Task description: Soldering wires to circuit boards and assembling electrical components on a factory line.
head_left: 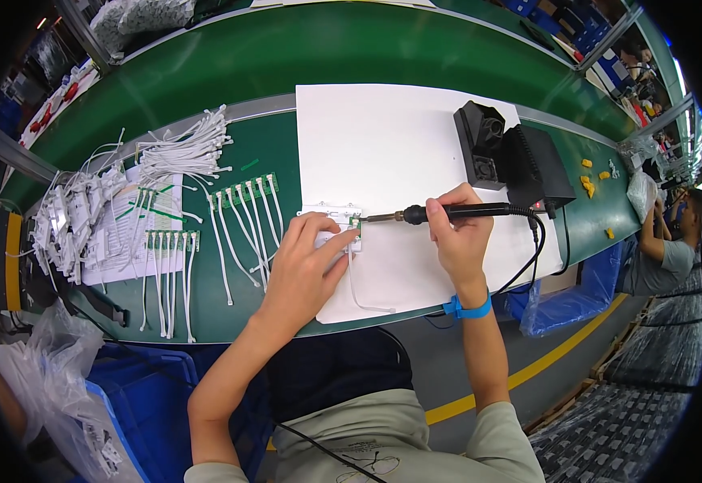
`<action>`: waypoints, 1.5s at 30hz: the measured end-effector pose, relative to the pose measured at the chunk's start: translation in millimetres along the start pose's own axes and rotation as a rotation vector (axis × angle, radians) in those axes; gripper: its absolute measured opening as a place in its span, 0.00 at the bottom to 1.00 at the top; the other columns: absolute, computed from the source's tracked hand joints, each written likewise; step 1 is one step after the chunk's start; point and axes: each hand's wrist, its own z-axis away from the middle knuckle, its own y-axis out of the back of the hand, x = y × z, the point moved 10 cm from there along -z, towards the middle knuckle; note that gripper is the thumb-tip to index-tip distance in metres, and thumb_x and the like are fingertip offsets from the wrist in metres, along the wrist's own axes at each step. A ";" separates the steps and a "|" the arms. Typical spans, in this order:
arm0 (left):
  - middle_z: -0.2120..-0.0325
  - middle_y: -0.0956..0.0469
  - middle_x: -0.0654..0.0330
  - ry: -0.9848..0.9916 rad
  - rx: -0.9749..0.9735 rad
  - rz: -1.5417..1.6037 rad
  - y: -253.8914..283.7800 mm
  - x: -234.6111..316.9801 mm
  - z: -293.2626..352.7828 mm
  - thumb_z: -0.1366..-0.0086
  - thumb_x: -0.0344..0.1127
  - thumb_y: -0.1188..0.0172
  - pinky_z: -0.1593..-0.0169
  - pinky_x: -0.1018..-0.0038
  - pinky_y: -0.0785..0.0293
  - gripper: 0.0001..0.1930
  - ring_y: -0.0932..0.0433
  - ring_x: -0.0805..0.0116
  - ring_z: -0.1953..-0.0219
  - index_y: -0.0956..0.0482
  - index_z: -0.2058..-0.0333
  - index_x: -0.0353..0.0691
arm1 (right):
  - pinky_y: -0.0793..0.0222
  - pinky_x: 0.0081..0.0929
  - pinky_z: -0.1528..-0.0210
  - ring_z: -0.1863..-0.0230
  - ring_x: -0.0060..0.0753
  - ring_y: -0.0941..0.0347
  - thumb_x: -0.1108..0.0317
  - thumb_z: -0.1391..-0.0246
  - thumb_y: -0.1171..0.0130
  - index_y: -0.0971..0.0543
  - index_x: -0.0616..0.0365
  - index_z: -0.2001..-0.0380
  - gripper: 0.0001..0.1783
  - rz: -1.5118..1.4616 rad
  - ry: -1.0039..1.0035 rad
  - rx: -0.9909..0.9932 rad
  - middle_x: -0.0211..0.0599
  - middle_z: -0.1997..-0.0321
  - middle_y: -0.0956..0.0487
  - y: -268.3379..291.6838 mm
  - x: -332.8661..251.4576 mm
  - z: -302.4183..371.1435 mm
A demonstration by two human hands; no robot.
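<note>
A white plastic housing (328, 210) lies on the white sheet (399, 145), with a small green circuit board (357, 229) at its right end. My left hand (307, 259) holds the housing down, its fingers curled over it and partly hiding it. In my right hand (461, 241) is a soldering iron (414, 214), gripped like a pen. Its metal tip points left and meets the board's upper part; whether it touches cannot be told. From the housing a white cable (354, 286) runs down and bends right across the sheet.
Left lie rows of green boards (246, 188) with white cables, a cable bundle (186, 149) and piled white housings (77, 217). A black iron stand (478, 149) and black soldering station (538, 167) stand right, near yellow pieces (587, 185). A co-worker (665, 249) sits far right.
</note>
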 end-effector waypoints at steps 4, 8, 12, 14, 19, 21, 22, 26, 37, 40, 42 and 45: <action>0.57 0.25 0.55 -0.013 -0.004 0.008 -0.5 1.5 -0.4 0.44 0.24 0.31 0.47 0.62 0.26 0.18 0.27 0.55 0.49 0.15 0.54 0.37 | 0.40 0.13 0.75 0.78 0.12 0.31 0.74 0.41 0.34 0.24 0.59 0.71 0.08 0.006 -0.006 0.011 0.26 0.78 0.23 -0.7 0.0 -0.5; 0.57 0.25 0.55 0.000 -0.002 0.007 -0.3 0.1 -0.5 0.44 0.24 0.31 0.47 0.63 0.26 0.18 0.27 0.55 0.49 0.15 0.53 0.37 | 0.40 0.13 0.76 0.78 0.12 0.31 0.74 0.40 0.34 0.25 0.59 0.71 0.09 -0.019 -0.028 0.013 0.26 0.78 0.24 -0.7 3.4 0.2; 0.57 0.25 0.55 0.005 -0.007 0.007 -0.7 -0.3 -0.4 0.44 0.24 0.31 0.47 0.63 0.26 0.18 0.27 0.55 0.49 0.15 0.53 0.37 | 0.41 0.13 0.77 0.80 0.12 0.32 0.75 0.40 0.35 0.26 0.59 0.71 0.09 -0.040 0.012 0.047 0.27 0.78 0.25 3.1 3.4 0.0; 0.57 0.25 0.55 0.007 -0.009 0.009 -0.8 -0.6 -0.6 0.44 0.24 0.31 0.47 0.63 0.26 0.18 0.27 0.55 0.49 0.15 0.53 0.37 | 0.41 0.14 0.77 0.80 0.13 0.33 0.75 0.40 0.35 0.26 0.60 0.70 0.09 -0.072 0.039 0.115 0.27 0.78 0.25 12.9 2.3 1.0; 0.57 0.24 0.55 -0.009 -0.002 0.018 -0.3 0.5 -0.3 0.44 0.24 0.31 0.47 0.63 0.26 0.18 0.27 0.55 0.49 0.15 0.53 0.37 | 0.38 0.15 0.72 0.76 0.13 0.32 0.76 0.40 0.35 0.25 0.60 0.69 0.08 -0.075 0.103 0.115 0.28 0.76 0.24 15.9 0.0 5.1; 0.57 0.24 0.55 -0.004 0.001 0.005 -0.5 -0.4 0.4 0.44 0.24 0.31 0.46 0.62 0.26 0.18 0.26 0.54 0.48 0.16 0.53 0.37 | 0.37 0.15 0.70 0.75 0.14 0.32 0.76 0.41 0.34 0.25 0.60 0.69 0.08 -0.057 0.088 0.122 0.28 0.75 0.24 15.8 4.3 6.6; 0.57 0.24 0.55 -0.021 0.000 0.003 -1.1 1.0 0.8 0.44 0.24 0.32 0.46 0.62 0.26 0.18 0.26 0.53 0.48 0.16 0.53 0.36 | 0.36 0.16 0.68 0.73 0.14 0.31 0.77 0.41 0.34 0.25 0.60 0.69 0.08 -0.069 0.110 0.114 0.28 0.74 0.24 15.0 3.8 7.3; 0.55 0.23 0.52 0.002 0.027 -0.005 -1.9 -3.0 1.6 0.44 0.24 0.31 0.45 0.61 0.26 0.19 0.26 0.50 0.45 0.19 0.52 0.35 | 0.35 0.17 0.65 0.70 0.16 0.30 0.78 0.42 0.34 0.25 0.60 0.69 0.08 -0.057 0.113 0.178 0.29 0.73 0.25 24.0 9.7 10.0; 0.55 0.24 0.53 -0.006 0.051 0.072 1.1 -6.9 -0.7 0.45 0.26 0.30 0.44 0.62 0.25 0.16 0.25 0.51 0.45 0.20 0.57 0.33 | 0.41 0.14 0.79 0.80 0.13 0.36 0.78 0.38 0.39 0.29 0.57 0.68 0.09 0.000 0.225 0.205 0.28 0.74 0.27 21.9 1.5 7.3; 0.54 0.25 0.53 -0.009 0.037 0.062 2.1 -7.3 0.5 0.44 0.25 0.31 0.45 0.62 0.25 0.16 0.26 0.52 0.45 0.20 0.56 0.34 | 0.40 0.15 0.75 0.78 0.13 0.35 0.77 0.38 0.38 0.29 0.57 0.68 0.09 0.026 0.214 0.214 0.28 0.74 0.27 22.9 -0.8 6.9; 0.53 0.26 0.53 -0.018 0.026 0.066 3.1 -5.1 1.4 0.43 0.26 0.32 0.45 0.62 0.25 0.16 0.26 0.52 0.46 0.20 0.55 0.34 | 0.39 0.15 0.72 0.75 0.14 0.34 0.77 0.37 0.38 0.29 0.57 0.67 0.08 0.051 0.212 0.221 0.27 0.73 0.27 23.7 -3.5 6.7; 0.51 0.28 0.52 0.032 -0.011 0.073 3.4 -5.3 3.0 0.42 0.26 0.33 0.45 0.62 0.25 0.16 0.27 0.51 0.46 0.19 0.53 0.33 | 0.34 0.18 0.64 0.68 0.17 0.31 0.76 0.39 0.36 0.27 0.60 0.65 0.07 -0.014 0.197 0.252 0.30 0.71 0.25 27.5 -5.4 6.6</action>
